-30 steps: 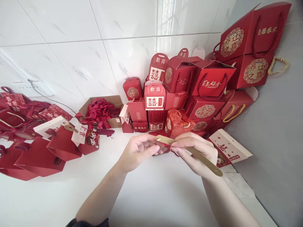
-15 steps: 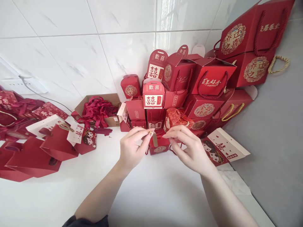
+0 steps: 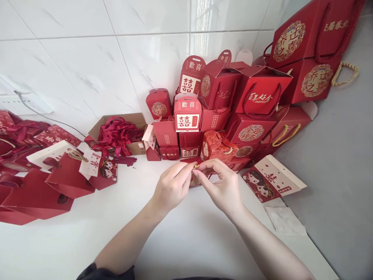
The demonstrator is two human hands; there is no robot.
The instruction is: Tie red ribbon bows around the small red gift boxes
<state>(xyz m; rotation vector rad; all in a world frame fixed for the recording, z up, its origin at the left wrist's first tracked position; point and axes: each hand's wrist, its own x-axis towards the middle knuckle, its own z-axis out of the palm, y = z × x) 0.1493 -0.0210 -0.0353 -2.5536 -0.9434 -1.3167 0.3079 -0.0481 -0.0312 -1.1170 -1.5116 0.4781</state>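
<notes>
My left hand (image 3: 171, 186) and my right hand (image 3: 223, 184) meet over the table, fingertips pinched together. Between them is a small piece of thin gold ribbon (image 3: 196, 166), mostly covered by the fingers. Both hands are closed on it. Just behind the fingertips a small red gift box (image 3: 196, 182) is partly hidden. Close beyond my right hand stands a patterned red-orange box (image 3: 217, 147) with a cord handle.
Red gift boxes (image 3: 190, 140) are stacked against the tiled wall (image 3: 151, 58). A cardboard box (image 3: 138, 149) holds dark red ribbons (image 3: 116, 134). Red bags (image 3: 37, 192) stand at left; a cream-and-red box (image 3: 269, 178) leans at right by a grey surface (image 3: 335, 155).
My right hand has moved left to meet my left hand, which shifted slightly right. The gold ribbon, earlier hanging from my left fingertips, is now mostly hidden between both hands.
</notes>
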